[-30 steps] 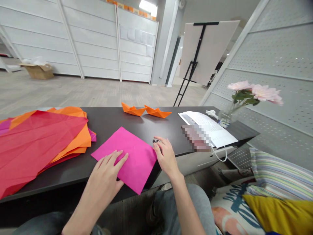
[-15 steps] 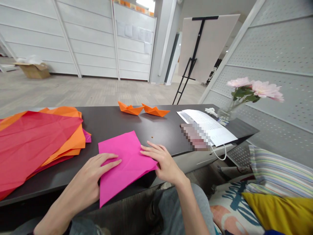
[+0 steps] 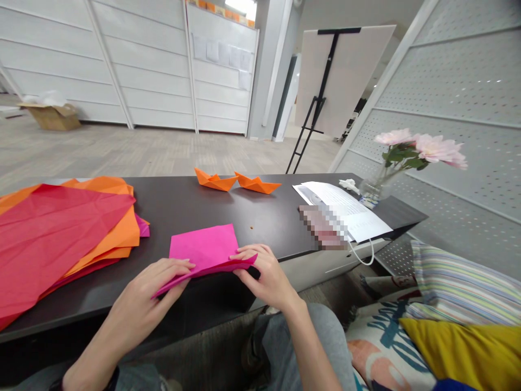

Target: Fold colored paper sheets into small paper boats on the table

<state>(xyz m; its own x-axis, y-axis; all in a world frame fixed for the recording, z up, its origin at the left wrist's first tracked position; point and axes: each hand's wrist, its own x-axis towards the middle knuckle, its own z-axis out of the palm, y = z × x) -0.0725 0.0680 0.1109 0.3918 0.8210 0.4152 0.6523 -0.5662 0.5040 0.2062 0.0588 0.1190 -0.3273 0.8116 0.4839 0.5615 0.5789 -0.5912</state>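
Observation:
A folded sheet of pink paper (image 3: 205, 247) lies at the front edge of the dark table (image 3: 171, 206), its near part bent upward along a crease. My left hand (image 3: 157, 285) pinches the paper's near left corner, thumb below and fingers on top. At the right end my right hand (image 3: 262, 274) grips the raised flap between thumb and fingers. Beyond the paper, two orange paper boats (image 3: 214, 181) stand side by side near the table's far edge. To the left is a stack of red and orange paper sheets (image 3: 77, 222), with a bit of pink showing.
On the table's right lie printed white papers (image 3: 345, 209), a blurred-out flat object (image 3: 323, 225) and a white cable (image 3: 366, 260). A glass vase of pink flowers (image 3: 370, 193) stands behind them. Cushions (image 3: 464, 288) are at my right; an easel (image 3: 321, 98) stands beyond the table.
The pink sheet's near edge has come up off the table front and bends along a crease. Both hands went from resting flat on it to pinching its near corners.

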